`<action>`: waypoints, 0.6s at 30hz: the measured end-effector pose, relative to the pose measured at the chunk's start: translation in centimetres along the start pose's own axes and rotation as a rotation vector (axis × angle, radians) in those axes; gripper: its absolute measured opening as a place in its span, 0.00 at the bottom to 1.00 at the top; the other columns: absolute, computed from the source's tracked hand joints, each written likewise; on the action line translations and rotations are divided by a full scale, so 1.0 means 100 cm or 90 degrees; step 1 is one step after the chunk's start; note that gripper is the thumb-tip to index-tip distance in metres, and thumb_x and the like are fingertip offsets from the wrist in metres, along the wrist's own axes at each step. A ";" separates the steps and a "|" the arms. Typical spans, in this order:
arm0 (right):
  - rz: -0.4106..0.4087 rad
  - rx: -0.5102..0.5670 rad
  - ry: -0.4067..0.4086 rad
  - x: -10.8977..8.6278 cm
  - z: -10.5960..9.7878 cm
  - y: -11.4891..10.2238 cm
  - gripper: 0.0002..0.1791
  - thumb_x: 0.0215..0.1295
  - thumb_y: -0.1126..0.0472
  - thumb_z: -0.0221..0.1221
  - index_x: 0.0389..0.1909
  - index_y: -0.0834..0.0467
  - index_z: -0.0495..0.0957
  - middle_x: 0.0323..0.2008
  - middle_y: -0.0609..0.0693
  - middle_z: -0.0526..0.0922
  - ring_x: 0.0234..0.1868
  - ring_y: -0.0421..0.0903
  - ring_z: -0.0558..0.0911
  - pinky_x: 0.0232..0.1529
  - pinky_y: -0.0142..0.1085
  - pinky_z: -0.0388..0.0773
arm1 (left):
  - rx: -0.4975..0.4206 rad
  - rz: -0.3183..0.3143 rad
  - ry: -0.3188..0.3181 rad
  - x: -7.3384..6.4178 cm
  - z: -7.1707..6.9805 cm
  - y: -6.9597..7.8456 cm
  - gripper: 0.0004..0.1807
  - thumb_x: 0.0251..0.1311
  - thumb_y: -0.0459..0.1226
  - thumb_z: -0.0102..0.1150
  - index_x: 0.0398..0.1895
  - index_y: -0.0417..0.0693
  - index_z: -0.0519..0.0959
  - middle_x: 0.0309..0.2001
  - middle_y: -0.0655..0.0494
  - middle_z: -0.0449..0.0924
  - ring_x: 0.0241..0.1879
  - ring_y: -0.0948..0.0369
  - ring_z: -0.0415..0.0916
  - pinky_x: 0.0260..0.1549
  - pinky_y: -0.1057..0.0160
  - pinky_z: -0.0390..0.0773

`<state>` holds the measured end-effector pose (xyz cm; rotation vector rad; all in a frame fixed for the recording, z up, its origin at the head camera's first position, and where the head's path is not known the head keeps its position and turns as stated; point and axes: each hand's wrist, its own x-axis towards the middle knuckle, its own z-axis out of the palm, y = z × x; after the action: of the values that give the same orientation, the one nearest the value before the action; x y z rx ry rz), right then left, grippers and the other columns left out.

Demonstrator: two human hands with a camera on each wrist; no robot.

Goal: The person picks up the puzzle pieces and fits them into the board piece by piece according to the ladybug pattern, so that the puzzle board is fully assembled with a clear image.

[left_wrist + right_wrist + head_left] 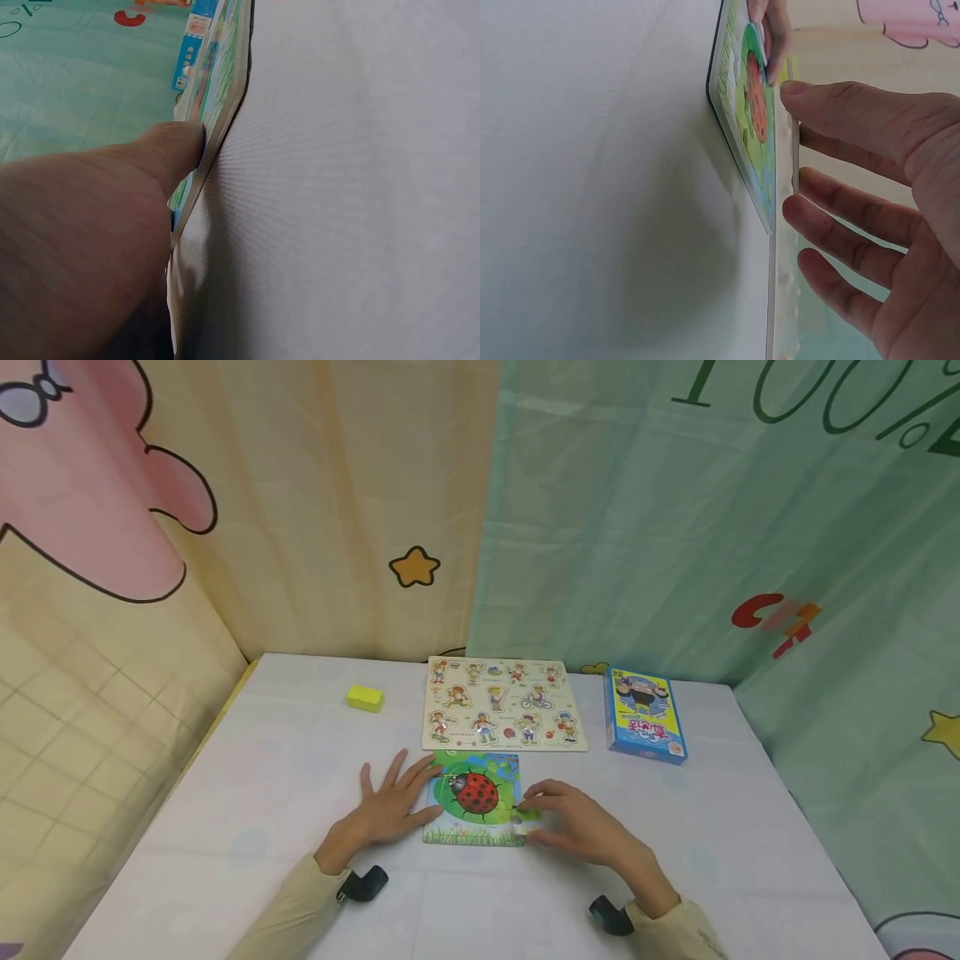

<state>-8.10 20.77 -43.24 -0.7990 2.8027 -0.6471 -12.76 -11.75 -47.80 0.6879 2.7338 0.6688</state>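
A ladybug jigsaw puzzle [472, 793] in a flat board lies near the middle of the table. My left hand [390, 806] is spread at its left side, with fingertips and thumb resting on the board's left edge; the left wrist view shows the thumb [176, 146] against that edge. At the board's right side, my right hand [577, 822] pinches a green-and-white puzzle piece [527, 821] between thumb and fingers. Seen edge-on in the right wrist view, the piece [795, 154] is a thin strip held just above the board. Its printed face is hidden there.
Directly behind the ladybug puzzle lies a wooden peg board [502, 706] with sports figures. A blue box [645, 714] is at the back right, and a yellow block [365, 698] at the back left. Printed curtains [337, 527] hang behind the white table [285, 793].
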 end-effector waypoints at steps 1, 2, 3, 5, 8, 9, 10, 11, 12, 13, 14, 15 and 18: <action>-0.004 0.001 -0.001 0.001 0.001 -0.001 0.18 0.63 0.52 0.69 0.53 0.50 0.85 0.55 0.45 0.80 0.58 0.46 0.78 0.61 0.49 0.77 | 0.000 -0.001 -0.001 0.000 0.000 0.000 0.37 0.71 0.57 0.50 0.78 0.56 0.57 0.81 0.55 0.46 0.80 0.39 0.30 0.63 0.22 0.23; -0.006 0.000 -0.004 0.003 0.001 -0.002 0.18 0.63 0.52 0.69 0.53 0.50 0.85 0.55 0.45 0.81 0.58 0.47 0.78 0.61 0.49 0.77 | 0.000 -0.001 -0.001 0.000 0.000 0.000 0.37 0.71 0.57 0.50 0.78 0.56 0.57 0.81 0.55 0.46 0.80 0.39 0.30 0.63 0.22 0.23; -0.009 0.000 -0.006 0.004 0.002 -0.003 0.18 0.63 0.52 0.69 0.53 0.50 0.85 0.55 0.46 0.81 0.59 0.47 0.78 0.61 0.49 0.77 | -0.001 -0.002 -0.001 0.000 0.000 0.000 0.37 0.71 0.57 0.51 0.78 0.56 0.58 0.81 0.55 0.46 0.80 0.39 0.30 0.63 0.22 0.23; -0.013 -0.003 -0.010 0.007 0.003 -0.006 0.18 0.62 0.52 0.69 0.52 0.51 0.85 0.55 0.46 0.81 0.59 0.47 0.78 0.62 0.49 0.76 | 0.000 -0.003 -0.001 0.001 0.000 -0.001 0.37 0.71 0.58 0.51 0.78 0.56 0.58 0.81 0.55 0.46 0.80 0.39 0.30 0.63 0.22 0.23; -0.015 -0.005 -0.016 0.011 0.006 -0.009 0.17 0.62 0.51 0.69 0.51 0.52 0.86 0.55 0.47 0.81 0.59 0.48 0.78 0.62 0.49 0.76 | 0.003 -0.002 0.000 0.001 0.001 -0.002 0.37 0.70 0.58 0.50 0.78 0.56 0.57 0.81 0.56 0.46 0.80 0.39 0.30 0.63 0.22 0.24; -0.018 -0.007 -0.016 0.013 0.007 -0.010 0.17 0.62 0.51 0.69 0.51 0.52 0.86 0.55 0.47 0.81 0.59 0.48 0.78 0.62 0.49 0.76 | 0.001 -0.001 0.000 0.001 0.001 -0.002 0.37 0.70 0.58 0.50 0.78 0.56 0.57 0.81 0.56 0.46 0.80 0.39 0.30 0.63 0.22 0.24; -0.021 -0.010 -0.018 0.014 0.008 -0.011 0.17 0.62 0.51 0.69 0.50 0.52 0.86 0.55 0.47 0.82 0.59 0.48 0.78 0.61 0.49 0.76 | 0.001 -0.001 0.000 0.001 0.002 -0.002 0.37 0.70 0.58 0.50 0.78 0.56 0.57 0.81 0.55 0.46 0.80 0.39 0.30 0.63 0.22 0.24; -0.023 -0.013 -0.020 0.015 0.008 -0.012 0.17 0.62 0.51 0.69 0.50 0.52 0.86 0.55 0.48 0.82 0.59 0.48 0.78 0.62 0.49 0.76 | 0.001 0.000 0.001 0.001 0.002 -0.002 0.37 0.70 0.58 0.50 0.78 0.56 0.58 0.81 0.55 0.46 0.80 0.39 0.30 0.63 0.22 0.24; -0.025 -0.018 -0.023 0.016 0.009 -0.012 0.16 0.63 0.51 0.69 0.50 0.52 0.87 0.55 0.48 0.82 0.59 0.48 0.79 0.62 0.48 0.76 | 0.000 0.001 0.000 0.001 0.002 -0.002 0.37 0.70 0.58 0.50 0.78 0.56 0.58 0.81 0.55 0.46 0.80 0.39 0.30 0.63 0.22 0.24; -0.028 -0.022 -0.024 0.017 0.010 -0.013 0.16 0.62 0.52 0.69 0.50 0.52 0.87 0.55 0.48 0.82 0.59 0.48 0.79 0.62 0.48 0.76 | 0.000 0.002 0.000 0.001 0.002 -0.002 0.37 0.70 0.58 0.50 0.78 0.56 0.57 0.81 0.55 0.46 0.80 0.39 0.30 0.63 0.22 0.23; -0.031 -0.026 -0.026 0.018 0.011 -0.013 0.16 0.62 0.52 0.69 0.50 0.52 0.87 0.55 0.48 0.82 0.59 0.49 0.79 0.62 0.48 0.76 | 0.000 0.002 0.000 0.001 0.001 -0.002 0.37 0.70 0.58 0.50 0.78 0.56 0.57 0.81 0.55 0.46 0.80 0.39 0.30 0.63 0.22 0.23; -0.036 -0.029 -0.028 0.019 0.012 -0.014 0.16 0.62 0.53 0.69 0.49 0.53 0.87 0.55 0.49 0.83 0.59 0.49 0.79 0.61 0.48 0.76 | -0.001 0.002 0.000 0.001 0.001 -0.002 0.37 0.71 0.58 0.50 0.78 0.56 0.58 0.81 0.54 0.46 0.79 0.39 0.30 0.63 0.22 0.23; -0.042 -0.038 -0.033 0.022 0.013 -0.016 0.15 0.62 0.54 0.69 0.49 0.54 0.87 0.54 0.49 0.83 0.58 0.48 0.79 0.61 0.46 0.77 | 0.001 0.002 0.001 0.001 0.001 -0.001 0.37 0.71 0.58 0.50 0.78 0.55 0.58 0.81 0.54 0.46 0.79 0.39 0.31 0.63 0.22 0.24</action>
<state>-8.86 17.90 -43.76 -0.9100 2.7705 -0.5460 -12.86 -11.79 -47.96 0.6929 2.7346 0.6691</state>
